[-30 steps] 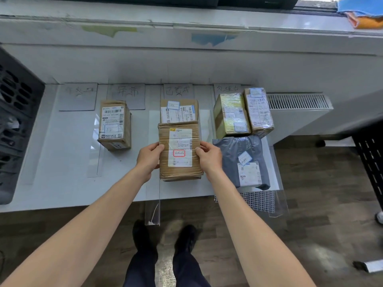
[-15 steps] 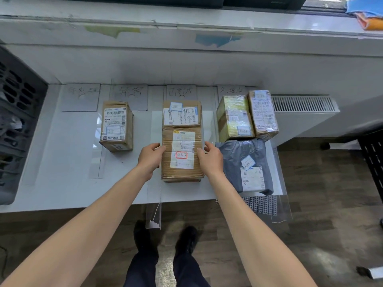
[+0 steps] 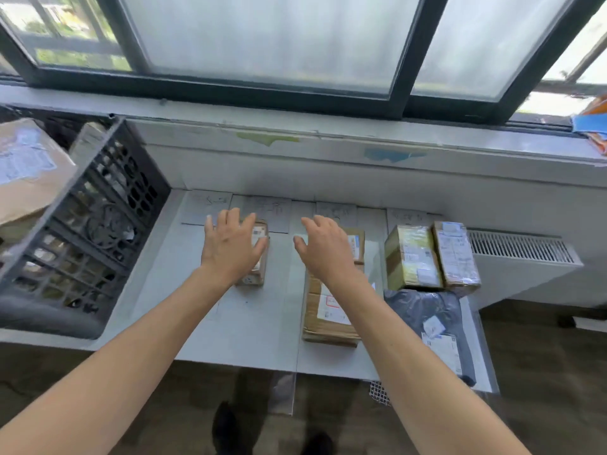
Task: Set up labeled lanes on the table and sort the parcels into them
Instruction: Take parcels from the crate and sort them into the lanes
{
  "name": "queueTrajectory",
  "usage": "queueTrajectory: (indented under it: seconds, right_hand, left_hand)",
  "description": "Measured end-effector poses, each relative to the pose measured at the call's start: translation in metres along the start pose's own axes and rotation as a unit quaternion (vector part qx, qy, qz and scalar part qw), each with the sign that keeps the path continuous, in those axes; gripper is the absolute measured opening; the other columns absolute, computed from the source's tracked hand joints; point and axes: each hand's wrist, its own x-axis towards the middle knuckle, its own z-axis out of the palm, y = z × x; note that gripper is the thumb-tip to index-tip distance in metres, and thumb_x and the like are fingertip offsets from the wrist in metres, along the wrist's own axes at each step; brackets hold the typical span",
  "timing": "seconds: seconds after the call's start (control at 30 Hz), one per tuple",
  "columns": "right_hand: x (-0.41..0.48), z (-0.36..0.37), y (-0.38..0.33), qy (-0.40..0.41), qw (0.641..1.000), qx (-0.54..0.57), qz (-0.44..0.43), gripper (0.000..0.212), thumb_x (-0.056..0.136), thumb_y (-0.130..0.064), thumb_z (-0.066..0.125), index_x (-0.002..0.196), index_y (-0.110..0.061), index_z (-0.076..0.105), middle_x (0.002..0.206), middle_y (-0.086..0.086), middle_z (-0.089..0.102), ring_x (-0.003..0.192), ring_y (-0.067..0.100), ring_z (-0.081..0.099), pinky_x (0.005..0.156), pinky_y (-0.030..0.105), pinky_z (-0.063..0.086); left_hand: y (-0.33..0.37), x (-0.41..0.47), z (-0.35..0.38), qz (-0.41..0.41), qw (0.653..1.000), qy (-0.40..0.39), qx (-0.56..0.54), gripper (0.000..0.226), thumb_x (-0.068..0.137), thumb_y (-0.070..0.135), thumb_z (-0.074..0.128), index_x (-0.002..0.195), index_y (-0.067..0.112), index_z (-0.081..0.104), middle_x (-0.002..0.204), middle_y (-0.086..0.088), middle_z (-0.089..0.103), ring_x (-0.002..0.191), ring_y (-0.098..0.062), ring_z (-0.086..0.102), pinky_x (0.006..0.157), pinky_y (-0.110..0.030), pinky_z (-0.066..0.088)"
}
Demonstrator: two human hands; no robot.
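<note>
My left hand [image 3: 230,247] and right hand [image 3: 323,251] hover spread, holding nothing, above the surface [image 3: 256,323]. I think the next parcels wait in the black crate [image 3: 82,231] at my nine o'clock, a large brown parcel [image 3: 26,165] on top, its long axis cut off from view. The left hand is nearer; the crate's wall stands between. Sorted boxes [image 3: 414,257] lie from twelve to two o'clock.

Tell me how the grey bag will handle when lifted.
The grey bag looks wrinkled and soft, so it will probably sag if lifted by one end. Its shiny plastic may be slippery. Lying flat, it is unlikely to roll.
</note>
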Motion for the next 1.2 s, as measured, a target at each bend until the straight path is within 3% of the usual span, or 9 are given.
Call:
queueTrajectory:
  seconds: [0.17,0.37,0.57,0.73,0.87,0.93,1.0,1.07,1.2]
  right_hand:
    - [0.049,-0.007,-0.091,0.019,0.998,-0.011,-0.064,0.049,0.102,-0.036,0.050,0.143,-0.011,0.048,0.141,0.011,0.052,0.134,0.030,0.043,0.109,0.039,0.035]
    - [0.128,0.021,-0.263,0.030,0.987,0.001,-0.157,0.052,0.100,-0.035,0.052,0.145,-0.010,0.047,0.143,0.013,0.052,0.135,0.031,0.045,0.111,0.040,0.034]
    - [0.189,0.067,-0.418,-0.007,0.975,0.016,-0.223,0.052,0.098,-0.033,0.055,0.144,-0.010,0.048,0.132,0.013,0.057,0.126,0.033,0.050,0.106,0.040,0.039]
    - [0.224,0.106,-0.475,-0.051,0.973,0.018,-0.225,0.058,0.096,-0.034,0.058,0.147,-0.011,0.041,0.143,0.011,0.049,0.131,0.033,0.046,0.107,0.041,0.038]
    - [0.247,0.129,-0.483,-0.095,0.981,0.064,-0.154,0.064,0.092,-0.034,0.064,0.145,-0.011,0.036,0.141,0.013,0.043,0.132,0.035,0.041,0.109,0.044,0.037]
    - [0.259,0.135,-0.482,-0.144,0.978,0.131,-0.071,0.074,0.091,-0.035,0.067,0.149,-0.009,0.029,0.147,0.015,0.039,0.137,0.035,0.040,0.111,0.048,0.037]
    - [0.268,0.138,-0.479,-0.184,0.964,0.190,-0.007,0.076,0.088,-0.037,0.072,0.146,-0.009,0.032,0.146,0.013,0.044,0.134,0.032,0.045,0.108,0.046,0.042]
    - [0.275,0.139,-0.475,-0.190,0.960,0.203,0.006,0.072,0.087,-0.037,0.072,0.143,-0.009,0.037,0.141,0.011,0.052,0.126,0.027,0.052,0.096,0.038,0.045]
    - [0.280,0.136,-0.467,-0.172,0.946,0.273,0.040,0.060,0.088,-0.033,0.070,0.138,-0.008,0.049,0.132,0.008,0.061,0.105,0.018,0.057,0.083,0.031,0.044]
  left_hand:
    - [-0.098,0.019,-0.048,-0.035,0.999,0.027,0.031,0.061,0.097,0.056,0.043,0.145,0.019,0.044,0.141,-0.014,0.044,0.132,-0.033,0.037,0.115,-0.053,0.024]
    - [-0.262,0.042,-0.093,-0.108,0.990,0.085,0.017,0.059,0.095,0.054,0.047,0.140,0.017,0.048,0.138,-0.017,0.049,0.130,-0.035,0.041,0.109,-0.049,0.033]
    - [-0.408,0.048,-0.087,-0.201,0.978,0.054,-0.009,0.061,0.095,0.054,0.048,0.144,0.018,0.044,0.139,-0.016,0.047,0.129,-0.034,0.041,0.107,-0.048,0.032]
    - [-0.476,0.044,-0.057,-0.243,0.969,0.044,0.000,0.059,0.092,0.048,0.055,0.139,0.015,0.045,0.135,-0.014,0.048,0.125,-0.034,0.044,0.104,-0.048,0.036]
    - [-0.491,0.044,-0.038,-0.282,0.954,0.061,-0.088,0.076,0.091,0.041,0.058,0.150,0.008,0.024,0.138,-0.016,0.041,0.121,-0.037,0.047,0.096,-0.050,0.043]
    - [-0.494,0.048,-0.033,-0.330,0.916,0.081,-0.215,0.092,0.089,0.042,0.061,0.156,0.011,0.007,0.146,-0.017,0.036,0.129,-0.036,0.043,0.099,-0.048,0.042]
    - [-0.502,0.053,-0.028,-0.387,0.852,0.064,-0.346,0.099,0.087,0.043,0.064,0.157,0.013,0.001,0.155,-0.016,0.032,0.137,-0.035,0.039,0.106,-0.047,0.039]
    - [-0.510,0.058,-0.022,-0.418,0.785,0.037,-0.456,0.093,0.086,0.043,0.068,0.155,0.011,0.015,0.154,-0.013,0.038,0.137,-0.033,0.041,0.111,-0.047,0.037]
    - [-0.518,0.057,-0.021,-0.419,0.663,0.083,-0.614,0.059,0.084,0.042,0.072,0.135,0.028,0.047,0.129,-0.002,0.063,0.110,-0.022,0.063,0.095,-0.045,0.053]
